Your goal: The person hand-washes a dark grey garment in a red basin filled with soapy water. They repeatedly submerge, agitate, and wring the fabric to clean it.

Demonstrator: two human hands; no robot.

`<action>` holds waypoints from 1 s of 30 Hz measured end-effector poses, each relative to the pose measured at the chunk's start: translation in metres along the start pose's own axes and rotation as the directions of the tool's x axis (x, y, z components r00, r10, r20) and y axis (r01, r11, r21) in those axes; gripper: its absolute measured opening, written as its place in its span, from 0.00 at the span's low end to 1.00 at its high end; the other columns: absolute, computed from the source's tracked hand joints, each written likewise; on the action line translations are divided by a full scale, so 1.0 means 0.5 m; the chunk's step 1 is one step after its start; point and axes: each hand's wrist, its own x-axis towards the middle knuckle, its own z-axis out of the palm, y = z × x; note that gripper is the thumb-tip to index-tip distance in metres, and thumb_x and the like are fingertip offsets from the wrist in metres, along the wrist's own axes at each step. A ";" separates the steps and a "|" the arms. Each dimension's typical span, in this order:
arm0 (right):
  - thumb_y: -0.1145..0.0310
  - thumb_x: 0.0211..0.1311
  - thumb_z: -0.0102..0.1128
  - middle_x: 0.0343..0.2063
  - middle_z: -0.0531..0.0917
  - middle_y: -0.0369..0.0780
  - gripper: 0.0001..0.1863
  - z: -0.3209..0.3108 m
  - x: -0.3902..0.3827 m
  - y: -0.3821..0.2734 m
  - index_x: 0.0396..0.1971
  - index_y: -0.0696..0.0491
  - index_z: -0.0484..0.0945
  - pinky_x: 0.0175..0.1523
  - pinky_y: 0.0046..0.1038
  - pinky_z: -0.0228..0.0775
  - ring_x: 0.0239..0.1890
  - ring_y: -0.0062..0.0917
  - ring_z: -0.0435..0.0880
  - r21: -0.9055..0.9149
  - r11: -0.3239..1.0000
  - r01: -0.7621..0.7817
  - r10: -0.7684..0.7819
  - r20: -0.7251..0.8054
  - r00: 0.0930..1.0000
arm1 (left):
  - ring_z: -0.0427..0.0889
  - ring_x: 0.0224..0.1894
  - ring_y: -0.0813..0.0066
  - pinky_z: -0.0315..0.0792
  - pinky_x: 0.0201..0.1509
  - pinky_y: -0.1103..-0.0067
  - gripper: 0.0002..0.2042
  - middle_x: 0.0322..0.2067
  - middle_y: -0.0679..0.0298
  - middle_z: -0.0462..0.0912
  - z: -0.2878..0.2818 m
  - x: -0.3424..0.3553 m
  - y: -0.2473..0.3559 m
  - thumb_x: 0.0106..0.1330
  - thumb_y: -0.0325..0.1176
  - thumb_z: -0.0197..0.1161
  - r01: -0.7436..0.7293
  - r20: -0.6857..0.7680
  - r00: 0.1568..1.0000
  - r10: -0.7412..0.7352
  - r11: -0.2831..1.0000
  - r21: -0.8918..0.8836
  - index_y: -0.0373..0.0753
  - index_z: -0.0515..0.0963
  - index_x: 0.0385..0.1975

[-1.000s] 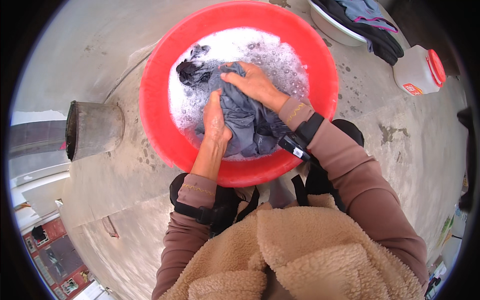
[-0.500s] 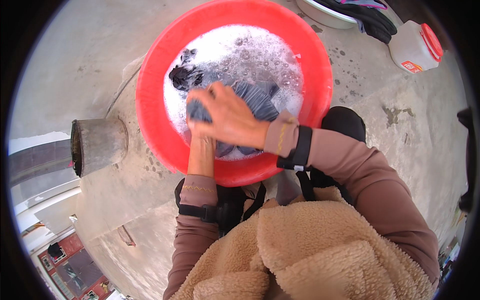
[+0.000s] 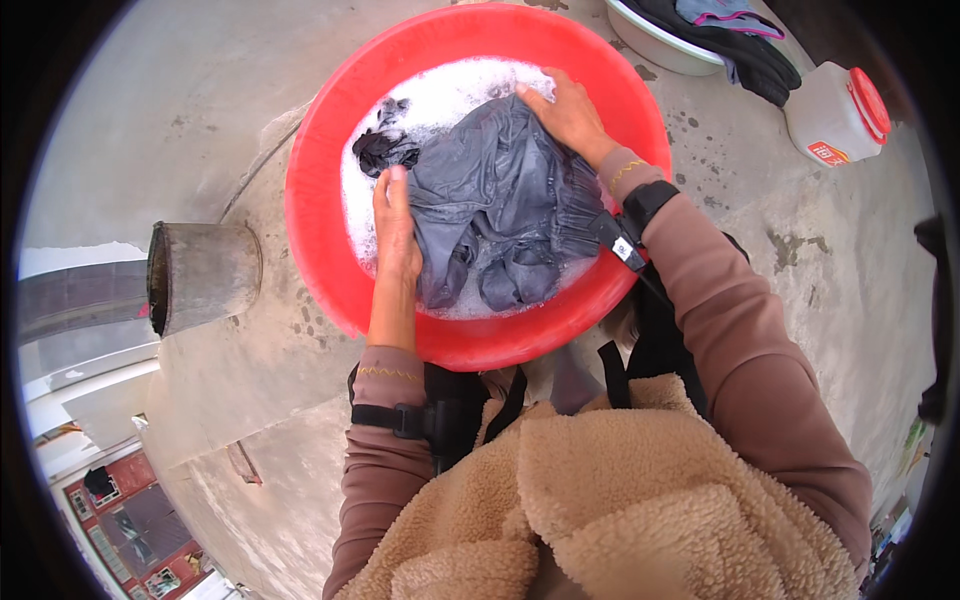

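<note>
A round red basin [image 3: 320,140] full of soapy white water sits on a concrete ledge. A wet grey garment [image 3: 500,200] lies spread across the suds. My left hand [image 3: 397,232] presses flat on its left edge, fingers pointing away from me. My right hand [image 3: 568,112] grips the garment's far right edge near the basin's rim. A small dark cloth [image 3: 382,148] floats in the foam just beyond my left fingertips.
A short grey pipe stub [image 3: 200,275] stands left of the basin. At the top right are a white basin [image 3: 655,40] with dark clothes and a white jug [image 3: 835,115] with a red cap. The ledge drops off at the left, with buildings far below.
The bunched garment has been pulled open across the water. My right hand moved from over my left hand out to the far right edge; my left hand now lies flat on the cloth.
</note>
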 end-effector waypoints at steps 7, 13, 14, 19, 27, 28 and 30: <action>0.32 0.56 0.59 0.75 0.43 0.44 0.48 0.084 -0.046 0.043 0.73 0.24 0.46 0.69 0.62 0.51 0.74 0.54 0.47 -0.532 0.785 0.317 0.165 0.673 0.721 | 0.74 0.56 0.38 0.70 0.61 0.61 0.42 0.55 0.27 0.67 0.020 0.091 -0.139 0.59 0.48 0.68 -0.019 0.048 0.994 -0.095 0.287 0.958 0.32 0.56 0.67; 0.27 0.56 0.53 0.73 0.54 0.44 0.49 0.137 0.000 0.066 0.74 0.31 0.48 0.70 0.53 0.55 0.73 0.44 0.56 -0.532 0.785 0.317 0.351 0.804 0.481 | 0.78 0.53 0.38 0.73 0.58 0.60 0.36 0.54 0.29 0.68 0.075 0.133 -0.173 0.63 0.44 0.63 0.108 -0.098 0.963 -0.251 0.026 0.994 0.32 0.54 0.65; 0.28 0.56 0.53 0.72 0.58 0.44 0.49 0.152 0.006 0.071 0.74 0.33 0.50 0.70 0.50 0.56 0.72 0.43 0.59 -0.536 0.771 0.344 0.379 0.821 0.428 | 0.77 0.54 0.39 0.73 0.58 0.61 0.36 0.54 0.31 0.70 0.074 0.146 -0.178 0.63 0.43 0.63 0.087 -0.075 0.958 -0.277 0.032 0.996 0.32 0.54 0.64; 0.32 0.54 0.58 0.69 0.64 0.48 0.52 0.195 0.021 0.120 0.72 0.48 0.55 0.70 0.46 0.58 0.69 0.43 0.64 -0.521 0.786 0.333 0.416 0.844 0.339 | 0.77 0.54 0.42 0.73 0.56 0.63 0.34 0.50 0.38 0.77 0.034 0.159 -0.213 0.57 0.38 0.66 0.072 -0.026 0.983 -0.184 0.249 0.966 0.29 0.59 0.60; 0.28 0.35 0.73 0.67 0.57 0.63 0.74 0.128 0.043 0.139 0.70 0.69 0.47 0.72 0.42 0.55 0.71 0.49 0.59 0.133 0.941 -0.311 0.177 0.588 0.789 | 0.82 0.49 0.65 0.73 0.57 0.74 0.34 0.50 0.53 0.81 0.043 -0.009 -0.017 0.51 0.23 0.72 -0.078 0.122 0.992 0.032 0.918 0.390 0.25 0.67 0.61; 0.28 0.40 0.70 0.69 0.55 0.61 0.71 0.119 0.043 0.129 0.70 0.68 0.48 0.73 0.42 0.51 0.73 0.48 0.55 0.136 0.914 -0.383 0.205 0.658 0.724 | 0.81 0.49 0.69 0.73 0.57 0.76 0.34 0.50 0.55 0.81 0.048 -0.030 0.024 0.53 0.22 0.71 -0.080 0.237 0.971 0.037 0.982 0.173 0.25 0.67 0.62; 0.29 0.45 0.68 0.70 0.56 0.58 0.66 0.097 0.032 0.096 0.70 0.65 0.51 0.74 0.41 0.48 0.74 0.45 0.52 0.209 0.861 -0.464 0.135 0.785 0.604 | 0.81 0.50 0.72 0.74 0.57 0.78 0.31 0.51 0.57 0.81 0.050 -0.073 0.088 0.55 0.19 0.69 0.002 0.251 0.968 -0.016 0.998 0.058 0.26 0.68 0.62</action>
